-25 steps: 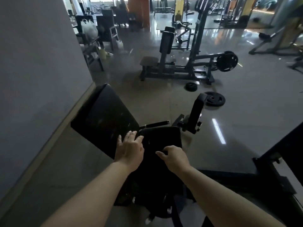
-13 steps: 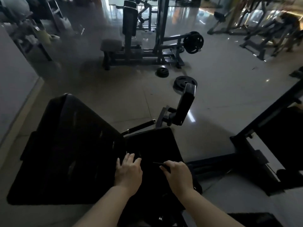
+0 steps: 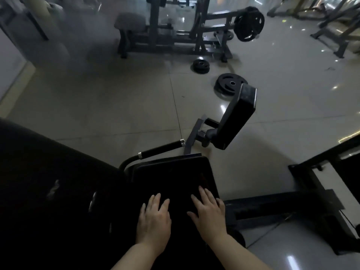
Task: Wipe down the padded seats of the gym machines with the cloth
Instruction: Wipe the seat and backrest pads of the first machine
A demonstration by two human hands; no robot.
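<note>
Left hand and right hand lie flat, side by side, fingers straight.

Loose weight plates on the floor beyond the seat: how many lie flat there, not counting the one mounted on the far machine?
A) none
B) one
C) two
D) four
C: two plates lie flat on the tiles, a smaller plate nearer the far machine and a larger plate just behind the upright pad; the mounted plate hangs on that machine's arm.
</note>
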